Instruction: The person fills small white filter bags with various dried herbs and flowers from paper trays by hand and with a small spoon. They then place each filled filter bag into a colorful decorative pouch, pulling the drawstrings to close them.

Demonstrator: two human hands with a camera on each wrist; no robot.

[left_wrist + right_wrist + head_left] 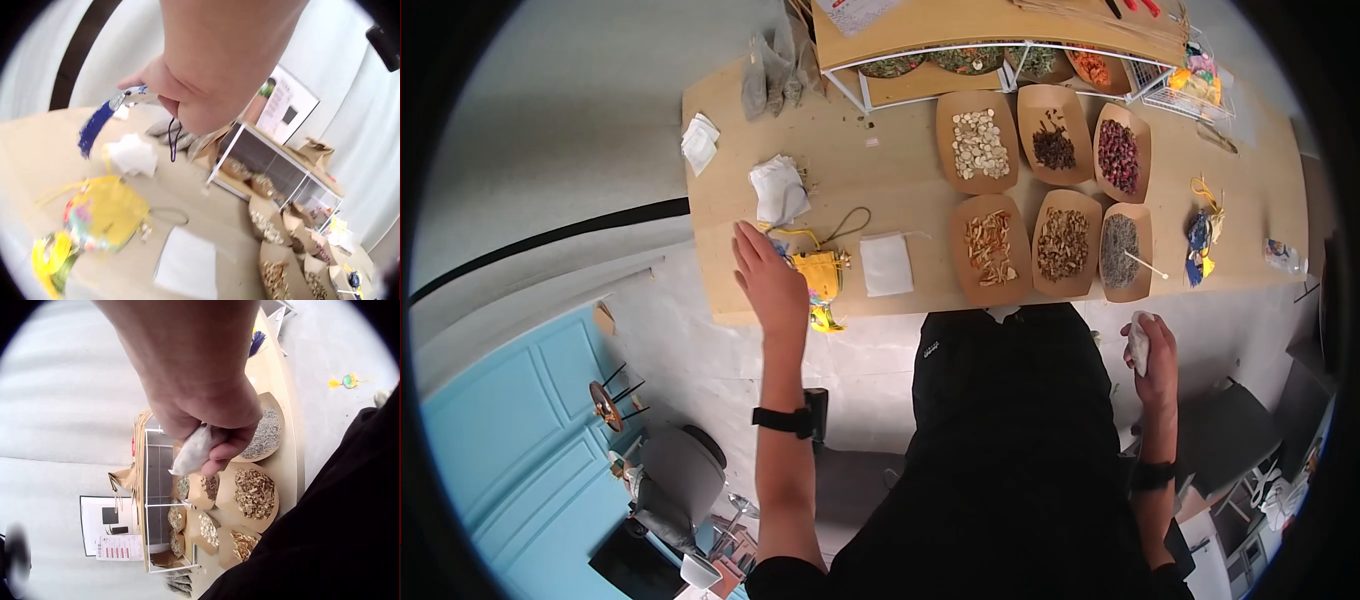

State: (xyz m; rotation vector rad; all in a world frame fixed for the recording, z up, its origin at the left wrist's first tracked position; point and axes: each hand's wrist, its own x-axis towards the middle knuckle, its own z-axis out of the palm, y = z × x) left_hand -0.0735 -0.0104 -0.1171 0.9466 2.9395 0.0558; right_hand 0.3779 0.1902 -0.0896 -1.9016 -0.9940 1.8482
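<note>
My left hand (pixel 768 280) is above the left part of the table, fingers stretched forward in the head view. In the left wrist view it holds a blue-and-white tasselled sachet (pixel 131 95); the blue tassel hangs on one side, a dark cord loop on the other, and the palm hides much of it. Below lies a yellow sachet (pixel 818 272) with a yellow tassel, beside a flat white pouch (pixel 886 265). My right hand (pixel 1157 362), just off the table's front edge, grips a filled white pouch (pixel 195 451), its fingers curled round it.
Paper trays of dried herbs (pixel 990 250) stand in two rows at mid-table. Behind them is a white-framed shelf (pixel 940 60) with more trays. White pouches (pixel 780 190) and grey bags (pixel 770 75) lie back left. A blue-and-yellow tasselled sachet (pixel 1200 240) lies right.
</note>
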